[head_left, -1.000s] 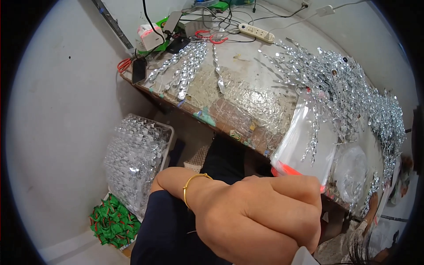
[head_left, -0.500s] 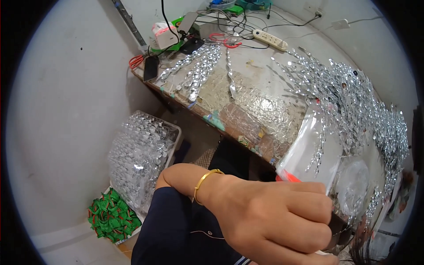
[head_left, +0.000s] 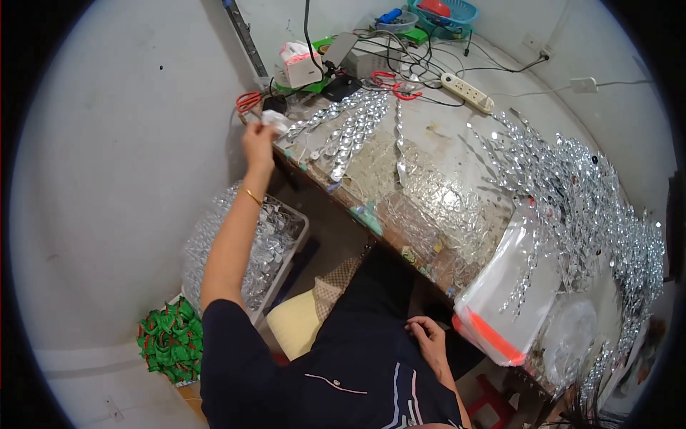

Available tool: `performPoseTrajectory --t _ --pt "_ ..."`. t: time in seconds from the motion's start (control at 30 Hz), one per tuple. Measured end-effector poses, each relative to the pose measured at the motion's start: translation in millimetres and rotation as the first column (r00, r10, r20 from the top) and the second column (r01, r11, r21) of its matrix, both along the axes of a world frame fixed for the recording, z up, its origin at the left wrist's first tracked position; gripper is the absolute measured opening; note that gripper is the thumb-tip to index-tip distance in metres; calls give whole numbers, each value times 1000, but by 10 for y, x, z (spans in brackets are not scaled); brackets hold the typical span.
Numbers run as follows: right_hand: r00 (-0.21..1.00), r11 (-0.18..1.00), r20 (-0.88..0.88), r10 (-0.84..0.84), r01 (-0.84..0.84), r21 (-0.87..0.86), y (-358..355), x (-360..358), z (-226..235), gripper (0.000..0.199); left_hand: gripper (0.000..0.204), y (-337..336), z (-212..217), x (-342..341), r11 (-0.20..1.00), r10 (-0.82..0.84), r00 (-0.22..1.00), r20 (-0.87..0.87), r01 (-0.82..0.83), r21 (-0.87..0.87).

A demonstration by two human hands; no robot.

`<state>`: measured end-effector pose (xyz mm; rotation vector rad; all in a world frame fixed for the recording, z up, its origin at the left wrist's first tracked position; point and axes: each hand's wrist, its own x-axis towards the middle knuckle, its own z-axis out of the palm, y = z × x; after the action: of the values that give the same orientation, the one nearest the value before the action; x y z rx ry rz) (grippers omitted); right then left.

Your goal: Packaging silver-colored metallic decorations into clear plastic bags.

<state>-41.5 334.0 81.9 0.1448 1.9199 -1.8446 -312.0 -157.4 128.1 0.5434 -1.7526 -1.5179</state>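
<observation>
At the table's far left corner, my left hand (head_left: pixel 259 143), with a gold bangle at the wrist, is closed on a crumpled white tissue (head_left: pixel 276 123). The tissue lies beside red-handled scissors (head_left: pixel 248 102) and partly covers a dark object (head_left: pixel 274 106). Strands of silver twisted sequins (head_left: pixel 357 129) begin just right of the tissue. My right hand (head_left: pixel 430 343) rests low by my lap, below the table edge. Its fingers are loosely bent and apart, with nothing seen in them.
A tissue box (head_left: pixel 301 66), tangled cables and a white power strip (head_left: pixel 466 93) stand at the back. Silver strands (head_left: pixel 572 171) heap at the right, by clear plastic bags (head_left: pixel 500 293). Left of me are a bin of silver pieces (head_left: pixel 304 232) and green bundles (head_left: pixel 171 339).
My left hand has gone from close in front of the camera to the far left table corner, where it now grips the tissue. My right hand has come into sight by my lap.
</observation>
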Motion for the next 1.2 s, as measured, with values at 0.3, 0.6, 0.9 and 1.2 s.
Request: performPoseTrajectory --t 0.3,0.6,0.9,1.2 --pt "999 999 27 -26 25 45 -5 -20 -59 14 20 -1115 61 -1159 956 -39 992 -120 72 285" --pt "993 994 -107 -58 67 83 22 11 -22 13 24 36 -121 -816 998 -1 961 -278 -18 -64" --pt "869 950 -492 56 106 294 283 93 395 18 20 3091 48 964 708 -702 711 38 692 140" --pt "641 653 -698 -320 683 327 1264 -113 822 10 19 4406 93 1414 192 -981 183 63 953 236"
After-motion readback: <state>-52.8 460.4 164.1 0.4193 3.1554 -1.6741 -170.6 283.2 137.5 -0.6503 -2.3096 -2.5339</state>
